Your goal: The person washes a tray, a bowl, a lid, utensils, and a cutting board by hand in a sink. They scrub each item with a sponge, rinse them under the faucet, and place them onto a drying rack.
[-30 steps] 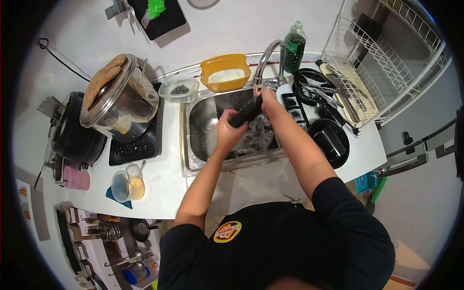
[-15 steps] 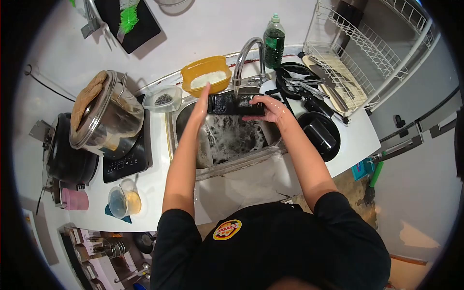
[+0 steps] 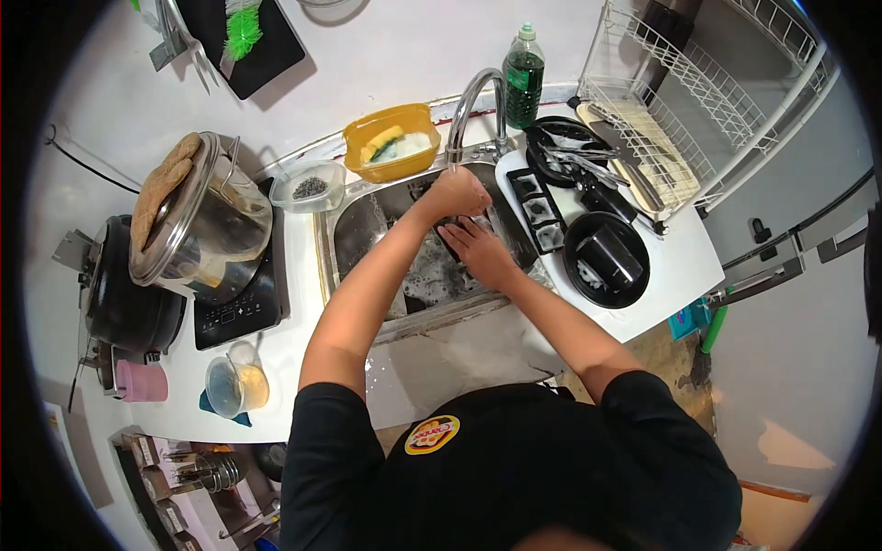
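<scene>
My left hand (image 3: pixel 459 193) is closed below the chrome faucet (image 3: pixel 475 87), over the sink (image 3: pixel 354 225). Its fingers curl round the far part of a dark, wet tray (image 3: pixel 450 244), mostly hidden beneath my hands. Stretched out and slightly apart, the fingers of my right hand (image 3: pixel 482 253) lie flat against the near part of that tray. Foamy water covers the sink bottom. To the right, a black compartment tray (image 3: pixel 537 211) with suds in it rests on the counter.
A yellow basin (image 3: pixel 404 167) with a yellow-green sponge (image 3: pixel 381 144) stands behind the sink. On the right are a soapy black pan (image 3: pixel 634 241), several utensils (image 3: pixel 583 165) and a green bottle (image 3: pixel 524 87). A large steel pot (image 3: pixel 216 225) stands left, beside a clear container (image 3: pixel 312 188).
Both hands have lowered the black tray from under the faucet into the sink. My left hand has moved right and closed. The sponge in the basin now shows.
</scene>
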Demonstrator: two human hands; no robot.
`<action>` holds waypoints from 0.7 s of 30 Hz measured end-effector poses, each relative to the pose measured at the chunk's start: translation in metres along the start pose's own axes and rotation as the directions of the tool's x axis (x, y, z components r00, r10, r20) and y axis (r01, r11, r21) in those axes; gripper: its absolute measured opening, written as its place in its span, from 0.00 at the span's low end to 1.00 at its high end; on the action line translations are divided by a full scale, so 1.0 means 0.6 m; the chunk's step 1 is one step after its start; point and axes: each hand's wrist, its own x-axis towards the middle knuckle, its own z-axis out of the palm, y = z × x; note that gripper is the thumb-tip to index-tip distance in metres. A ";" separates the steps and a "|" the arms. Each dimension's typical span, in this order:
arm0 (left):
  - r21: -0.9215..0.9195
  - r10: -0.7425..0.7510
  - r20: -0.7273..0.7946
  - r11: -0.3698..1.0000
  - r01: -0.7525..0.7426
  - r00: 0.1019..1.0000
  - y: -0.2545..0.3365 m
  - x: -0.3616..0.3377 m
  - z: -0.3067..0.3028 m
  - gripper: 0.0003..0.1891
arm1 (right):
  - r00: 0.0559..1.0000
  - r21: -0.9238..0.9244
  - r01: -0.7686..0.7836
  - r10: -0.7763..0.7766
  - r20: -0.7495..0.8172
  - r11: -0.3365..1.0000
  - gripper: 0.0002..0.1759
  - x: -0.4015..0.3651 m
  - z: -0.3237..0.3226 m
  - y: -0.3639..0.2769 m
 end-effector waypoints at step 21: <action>-0.805 -0.460 -0.394 0.591 -0.057 0.796 -0.060 -0.099 0.079 0.15 | 0.812 0.887 -0.391 0.545 0.206 0.247 0.19 0.152 -0.020 0.102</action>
